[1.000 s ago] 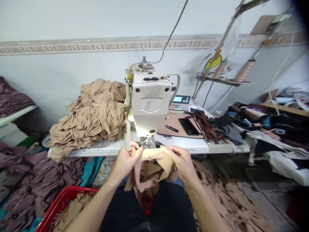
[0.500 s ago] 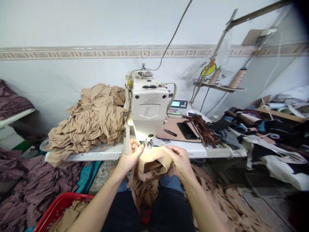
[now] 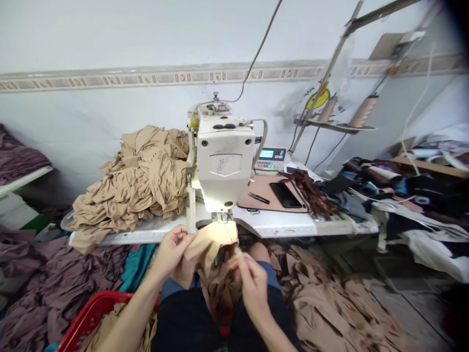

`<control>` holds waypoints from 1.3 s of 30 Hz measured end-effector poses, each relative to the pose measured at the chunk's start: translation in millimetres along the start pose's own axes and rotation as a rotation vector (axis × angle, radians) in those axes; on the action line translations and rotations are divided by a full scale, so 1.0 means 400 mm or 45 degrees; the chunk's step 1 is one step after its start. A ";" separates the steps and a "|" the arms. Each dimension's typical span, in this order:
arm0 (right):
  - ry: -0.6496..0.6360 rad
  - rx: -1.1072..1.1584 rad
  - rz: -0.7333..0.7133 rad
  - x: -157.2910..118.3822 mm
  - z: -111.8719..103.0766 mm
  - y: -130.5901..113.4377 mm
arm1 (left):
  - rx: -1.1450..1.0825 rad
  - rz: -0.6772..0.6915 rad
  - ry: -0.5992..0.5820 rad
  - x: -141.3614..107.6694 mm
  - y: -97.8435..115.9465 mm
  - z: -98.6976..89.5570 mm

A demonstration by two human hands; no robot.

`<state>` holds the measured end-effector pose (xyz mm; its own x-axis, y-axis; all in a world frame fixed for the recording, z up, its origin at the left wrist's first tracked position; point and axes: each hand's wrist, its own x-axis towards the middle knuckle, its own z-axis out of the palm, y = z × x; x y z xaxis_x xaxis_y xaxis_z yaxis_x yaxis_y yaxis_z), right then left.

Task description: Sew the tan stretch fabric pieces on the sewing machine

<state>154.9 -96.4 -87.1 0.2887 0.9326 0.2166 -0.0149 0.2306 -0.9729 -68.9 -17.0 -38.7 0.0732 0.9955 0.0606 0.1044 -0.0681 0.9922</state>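
At the table's [image 3: 289,231] front edge, the left hand [image 3: 175,250] clamps tan fabric [image 3: 208,244] in its fingers; lower, the right hand [image 3: 252,279] angles inward, its blurred fingers' grip unclear.

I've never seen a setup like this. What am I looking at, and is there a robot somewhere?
No robot: these are a person's bare hands, seen from a camera worn on the head, looking forward and down. The white machine in the middle is a sewing machine. The left hand holds a piece of tan cloth close to the needle area. The right hand is at the cloth's other side, fingers pinched, but too blurred to tell what they grip. On the white table lie a heap of tan fabric, small snips and a dark phone.
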 end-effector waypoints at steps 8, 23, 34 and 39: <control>-0.416 0.316 0.458 -0.034 0.127 -0.031 | 0.199 0.111 0.014 -0.011 0.003 0.012; -0.830 -0.415 0.249 0.013 -0.149 -0.186 | 0.131 -0.066 -0.527 -0.152 -0.050 0.078; -1.193 -0.482 0.139 0.045 -0.197 -0.217 | 0.022 -0.229 -1.014 -0.210 -0.032 0.123; -0.755 -0.300 0.288 0.056 -0.195 -0.165 | 0.003 -0.202 -0.622 -0.194 -0.017 0.084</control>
<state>237.1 -112.4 -24.5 -0.2724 0.9608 -0.0523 0.2152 0.0078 -0.9765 -42.1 -96.0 -54.0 0.5113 0.8464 -0.1490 0.1538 0.0805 0.9848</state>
